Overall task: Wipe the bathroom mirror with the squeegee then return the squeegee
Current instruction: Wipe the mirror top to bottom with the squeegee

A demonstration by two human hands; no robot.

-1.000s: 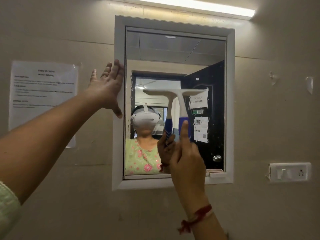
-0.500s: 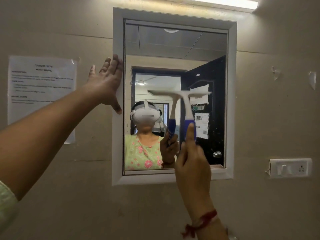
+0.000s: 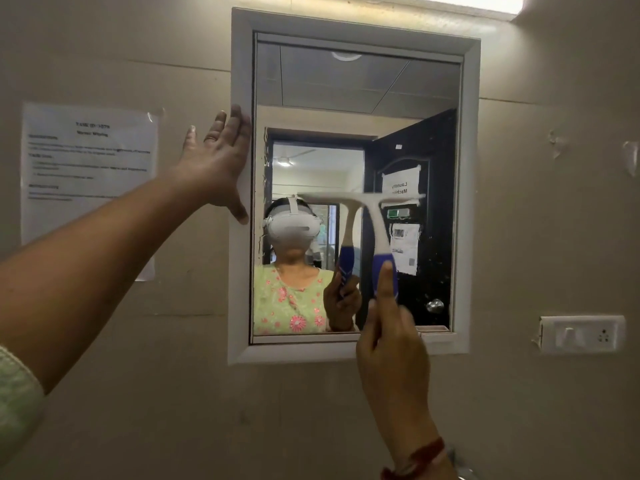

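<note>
My right hand (image 3: 391, 341) has its fingers clamped on the squeegee (image 3: 375, 230), blade against the mirror (image 3: 353, 84); my left hand (image 3: 214, 168), fingers spread, presses the frame.

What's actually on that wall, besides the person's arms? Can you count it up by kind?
Mirror: 1
Squeegee: 1, held in the right hand
Printed paper sheet: 1
Switch and socket plate: 1
Strip light: 1
Total: 5
</note>
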